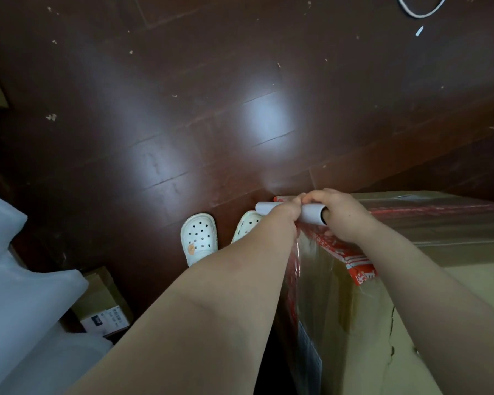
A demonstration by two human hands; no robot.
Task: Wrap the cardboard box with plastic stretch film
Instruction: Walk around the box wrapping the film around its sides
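Note:
A large cardboard box (454, 235) with red tape fills the lower right; clear film lies shiny over its top and near side. At its far left corner I hold a grey film roll core (311, 213) sideways. My left hand (285, 212) grips the tube's left part. My right hand (342, 215) grips its right end, with a finger in the tube's opening. A sheet of film (311, 269) runs down from the tube over the box's side.
A dark wooden floor (211, 109) stretches ahead. Two white clogs (198, 238) stand on it beside the box corner. A small cardboard box (103, 306) with a label lies lower left, next to white foam sheets (20, 280). A white cable loop (422, 7) sits top right.

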